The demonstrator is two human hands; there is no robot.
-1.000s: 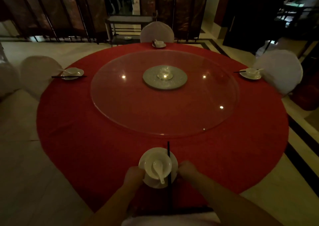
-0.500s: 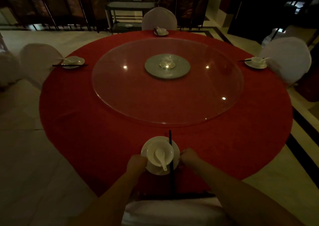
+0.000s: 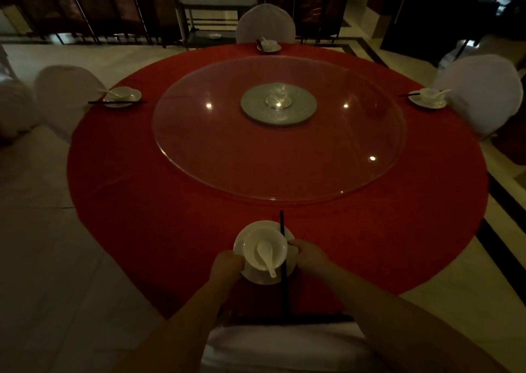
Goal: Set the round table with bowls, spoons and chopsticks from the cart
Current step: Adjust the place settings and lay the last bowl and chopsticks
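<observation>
On the near edge of the round red table (image 3: 170,230) sits a white plate (image 3: 242,238) carrying a white bowl (image 3: 264,241) with a white spoon (image 3: 266,254) in it. Black chopsticks (image 3: 283,258) lie along the plate's right side, pointing at the table's middle. My left hand (image 3: 227,264) grips the plate's left rim. My right hand (image 3: 308,254) holds its right rim next to the chopsticks. Three other settings are laid out: left (image 3: 122,96), far (image 3: 269,45) and right (image 3: 428,99).
A glass turntable (image 3: 199,150) with a silver centre disc (image 3: 279,103) fills the table's middle. White-covered chairs stand at the left (image 3: 65,96), far (image 3: 264,22) and right (image 3: 481,93). A chair back (image 3: 284,344) is right below me. The dark cart (image 3: 210,16) stands behind the far chair.
The view has tilted and pulled back a little. Both hands stay on the plate's rim, and the setting has hardly shifted on the cloth.
</observation>
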